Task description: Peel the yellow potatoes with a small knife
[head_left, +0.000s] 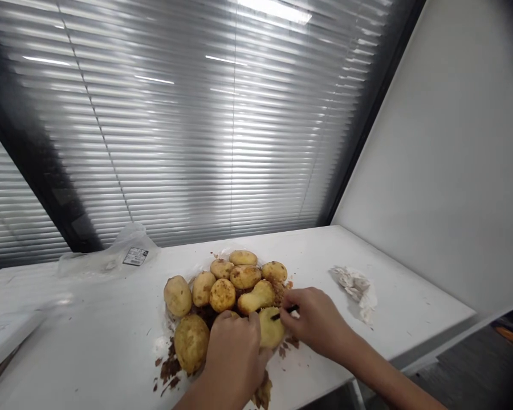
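My left hand (235, 350) is closed around a pale, peeled-looking potato (270, 331) near the table's front edge. In my right hand (314, 319) is a thin black tool (284, 312), pinched between thumb and fingers, its tip against that potato's upper face. Fingers cover much of the tool, so its exact kind is not clear. A large yellow potato (192, 344) lies just left of my left hand. Behind both hands sit several more potatoes, among them a lumpy long potato (256, 296) and a patchy brown potato (223, 295).
Brown peel scraps (170, 367) lie around the pile, which rests partly on clear plastic. A clear bag with a label (135, 256) is at the back left. Crumpled white tissue (355, 287) lies on the white table (106, 330) at right. Blinds and a wall stand behind.
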The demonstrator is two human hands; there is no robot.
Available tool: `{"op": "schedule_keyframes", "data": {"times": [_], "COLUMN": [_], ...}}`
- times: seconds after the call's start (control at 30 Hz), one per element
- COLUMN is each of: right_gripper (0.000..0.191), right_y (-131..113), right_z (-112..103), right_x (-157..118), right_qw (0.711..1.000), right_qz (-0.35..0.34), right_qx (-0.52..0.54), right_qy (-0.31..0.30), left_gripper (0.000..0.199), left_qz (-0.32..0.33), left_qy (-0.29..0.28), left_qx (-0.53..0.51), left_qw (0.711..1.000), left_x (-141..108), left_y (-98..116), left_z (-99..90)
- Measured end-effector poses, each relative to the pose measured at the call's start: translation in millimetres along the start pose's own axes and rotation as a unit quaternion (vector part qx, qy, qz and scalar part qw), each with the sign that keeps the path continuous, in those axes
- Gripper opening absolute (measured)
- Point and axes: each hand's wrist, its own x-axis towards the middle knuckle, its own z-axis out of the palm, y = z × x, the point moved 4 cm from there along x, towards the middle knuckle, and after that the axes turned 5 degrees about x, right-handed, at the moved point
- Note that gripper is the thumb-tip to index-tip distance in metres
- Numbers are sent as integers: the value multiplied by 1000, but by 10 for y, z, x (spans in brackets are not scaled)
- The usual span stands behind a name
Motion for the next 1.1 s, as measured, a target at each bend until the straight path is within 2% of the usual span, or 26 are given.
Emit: {"op": "schedule_keyframes", "data": {"times": [0.17, 0.3, 0.47, 0.6, 0.73, 0.83, 0.93, 1.1], "right_gripper": [15, 15, 14, 15, 17, 18, 20, 19], "right_y": [11, 51, 55, 120, 146, 176, 227, 213], "right_z": [3, -11, 35, 20, 45, 54, 56, 107], "right_x": [36, 50, 36, 39, 15, 4, 6, -26], "right_qw": [997, 997, 988, 987, 974, 971, 972, 963], "right_qz": [-31, -27, -86, -93, -134, -166, -162, -193], "right_qx": [73, 74, 128, 130, 184, 173, 169, 189], "right_qy": [-25, 21, -10, 28, -10, -4, 24, 6], "left_gripper": [24, 24, 24, 27, 26, 27, 26, 25], "left_qz": [5, 2, 4, -5, 0, -3, 3, -5], "left_qy": [3, 9, 1, -6, -14, -14, -12, -6], "left_qx": [0, 0, -5, 3, 3, 0, -3, -8], "left_qw": [1000, 1000, 1000, 1000, 1000, 1000, 1000, 1000], "left_x": [-4, 2, 4, 4, 7, 15, 22, 15], "left_y": [4, -3, 0, -2, 3, -2, 0, -6], "left_z": [-10, -4, 13, 20, 14, 13, 23, 22]}}
